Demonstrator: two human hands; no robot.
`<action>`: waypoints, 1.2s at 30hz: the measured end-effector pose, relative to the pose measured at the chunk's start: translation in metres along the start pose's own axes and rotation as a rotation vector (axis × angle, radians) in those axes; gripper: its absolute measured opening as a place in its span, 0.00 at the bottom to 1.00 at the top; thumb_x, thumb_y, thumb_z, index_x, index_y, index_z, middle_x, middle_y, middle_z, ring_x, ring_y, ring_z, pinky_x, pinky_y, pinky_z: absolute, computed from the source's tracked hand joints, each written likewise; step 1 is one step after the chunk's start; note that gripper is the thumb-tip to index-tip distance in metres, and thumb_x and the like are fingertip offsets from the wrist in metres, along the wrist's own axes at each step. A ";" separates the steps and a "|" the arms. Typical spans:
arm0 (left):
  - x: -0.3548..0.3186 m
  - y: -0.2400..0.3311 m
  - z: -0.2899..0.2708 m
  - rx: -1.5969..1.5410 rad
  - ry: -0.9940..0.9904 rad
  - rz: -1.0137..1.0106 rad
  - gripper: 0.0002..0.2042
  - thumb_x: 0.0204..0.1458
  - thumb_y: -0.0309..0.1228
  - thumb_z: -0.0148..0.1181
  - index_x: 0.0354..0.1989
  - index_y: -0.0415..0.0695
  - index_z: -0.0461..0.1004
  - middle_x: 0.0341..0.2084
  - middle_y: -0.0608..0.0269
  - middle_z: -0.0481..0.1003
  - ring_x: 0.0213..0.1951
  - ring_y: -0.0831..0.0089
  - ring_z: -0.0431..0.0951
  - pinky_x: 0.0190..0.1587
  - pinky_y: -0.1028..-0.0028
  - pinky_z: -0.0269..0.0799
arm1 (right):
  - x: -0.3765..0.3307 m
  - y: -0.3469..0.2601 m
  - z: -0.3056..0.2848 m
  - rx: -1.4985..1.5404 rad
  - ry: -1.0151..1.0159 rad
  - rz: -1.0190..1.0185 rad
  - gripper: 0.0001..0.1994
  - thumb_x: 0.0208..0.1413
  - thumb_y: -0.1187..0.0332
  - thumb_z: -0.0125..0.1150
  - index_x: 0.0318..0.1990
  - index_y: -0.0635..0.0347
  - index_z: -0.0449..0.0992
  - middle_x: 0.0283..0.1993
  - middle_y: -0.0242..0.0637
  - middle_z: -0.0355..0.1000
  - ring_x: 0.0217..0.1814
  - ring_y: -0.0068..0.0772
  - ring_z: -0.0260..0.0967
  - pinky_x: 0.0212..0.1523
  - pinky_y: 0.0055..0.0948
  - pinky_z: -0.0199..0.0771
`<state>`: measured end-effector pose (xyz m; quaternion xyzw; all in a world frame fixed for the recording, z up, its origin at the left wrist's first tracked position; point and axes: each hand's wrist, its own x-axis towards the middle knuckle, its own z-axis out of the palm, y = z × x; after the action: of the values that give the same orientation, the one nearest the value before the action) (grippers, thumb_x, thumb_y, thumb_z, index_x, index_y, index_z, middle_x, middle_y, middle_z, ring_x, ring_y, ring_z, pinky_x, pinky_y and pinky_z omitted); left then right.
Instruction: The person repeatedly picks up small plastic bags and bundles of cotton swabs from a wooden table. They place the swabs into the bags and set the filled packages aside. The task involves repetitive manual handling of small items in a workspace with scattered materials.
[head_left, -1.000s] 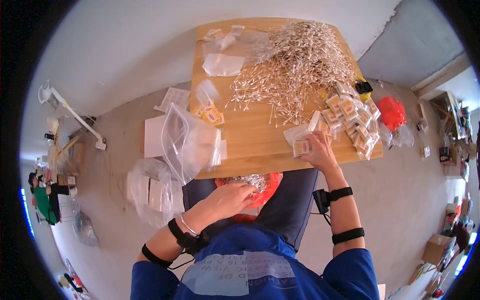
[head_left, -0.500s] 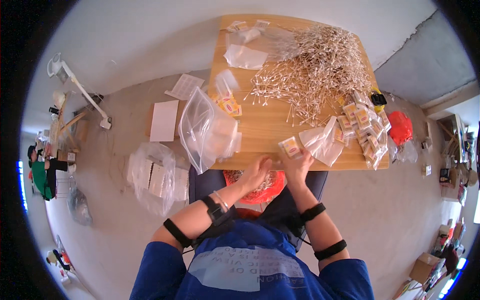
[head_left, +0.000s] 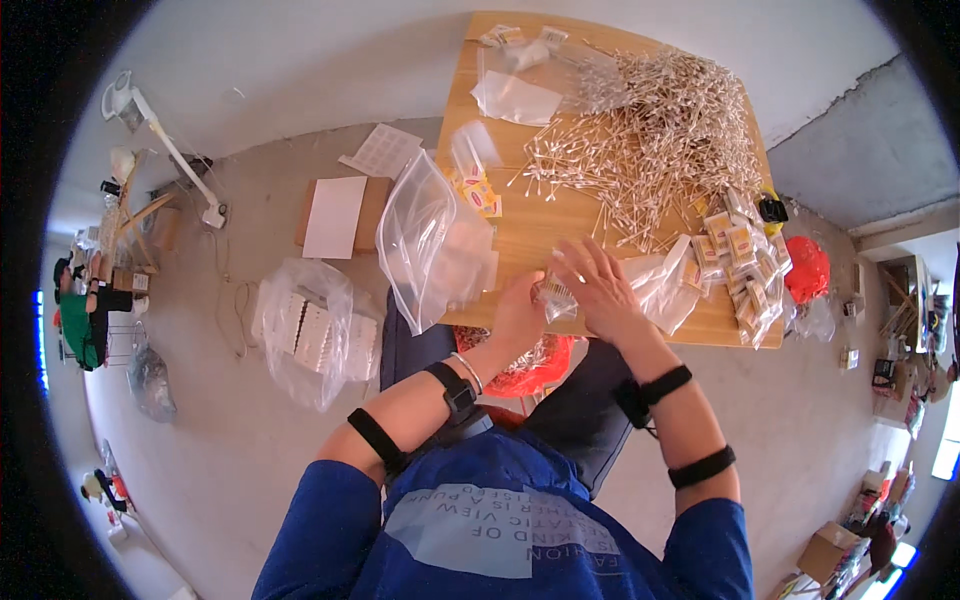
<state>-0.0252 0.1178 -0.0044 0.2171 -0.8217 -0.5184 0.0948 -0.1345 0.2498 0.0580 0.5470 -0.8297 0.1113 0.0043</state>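
At the near edge of the wooden table my left hand (head_left: 520,312) is closed on one side of a small clear plastic packet (head_left: 558,300). My right hand (head_left: 608,298) reaches over the packet's other side, its fingers apart and stretched out; whether a fingertip touches the plastic is hard to see. Right of that hand lies a flat clear bag (head_left: 668,295), beside a heap of filled cotton swab packets (head_left: 742,250) with yellow and white labels. Loose cotton swabs (head_left: 660,140) cover much of the far right of the table.
Small yellow cards (head_left: 478,193) and a large clear zip bag (head_left: 420,245) occupy the table's left side. A red bag with swabs (head_left: 525,375) sits below the front edge, between my legs. On the floor at left are a bagged stack of white pieces (head_left: 315,335) and a cardboard box (head_left: 368,215).
The packet that my right hand held up has turned and come between both hands. My left hand has closed on it, and my right fingers have spread. The view has shifted slightly.
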 end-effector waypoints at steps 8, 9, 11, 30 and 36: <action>-0.004 0.000 -0.006 0.180 0.024 0.168 0.30 0.34 0.24 0.67 0.51 0.39 0.65 0.41 0.47 0.68 0.46 0.50 0.69 0.47 0.61 0.68 | 0.022 0.021 -0.004 -0.079 -0.282 -0.106 0.28 0.40 0.71 0.63 0.55 0.48 0.67 0.55 0.37 0.63 0.63 0.43 0.54 0.62 0.44 0.56; -0.004 0.000 -0.006 0.176 0.011 0.162 0.31 0.34 0.24 0.67 0.51 0.39 0.65 0.42 0.46 0.68 0.47 0.49 0.69 0.48 0.60 0.68 | 0.020 0.022 -0.006 -0.068 -0.285 -0.093 0.28 0.38 0.70 0.65 0.53 0.50 0.68 0.53 0.37 0.63 0.62 0.43 0.55 0.61 0.44 0.57; -0.005 0.000 -0.006 0.155 -0.008 0.149 0.31 0.33 0.25 0.68 0.52 0.39 0.64 0.43 0.46 0.68 0.47 0.49 0.68 0.49 0.60 0.67 | 0.014 0.024 -0.004 -0.036 -0.257 -0.055 0.31 0.34 0.67 0.69 0.51 0.53 0.68 0.51 0.38 0.64 0.60 0.43 0.56 0.59 0.43 0.59; -0.054 0.101 -0.142 -0.198 -0.770 0.084 0.15 0.48 0.29 0.63 0.43 0.36 0.71 0.31 0.55 0.77 0.35 0.71 0.77 0.42 0.71 0.72 | -0.018 -0.004 0.022 0.241 -0.113 0.164 0.32 0.33 0.64 0.73 0.50 0.59 0.68 0.49 0.42 0.63 0.54 0.46 0.60 0.55 0.40 0.65; -0.045 0.128 -0.245 -0.335 0.198 -0.036 0.15 0.48 0.37 0.64 0.36 0.39 0.70 0.19 0.64 0.72 0.24 0.80 0.72 0.27 0.75 0.68 | -0.027 -0.006 0.012 1.403 -0.021 0.784 0.28 0.47 0.63 0.70 0.54 0.60 0.65 0.43 0.30 0.67 0.42 0.26 0.67 0.41 0.29 0.74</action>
<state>0.0743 -0.0129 0.2220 0.2630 -0.7064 -0.6257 0.2009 -0.1171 0.2700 0.0433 0.0922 -0.6979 0.5950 -0.3878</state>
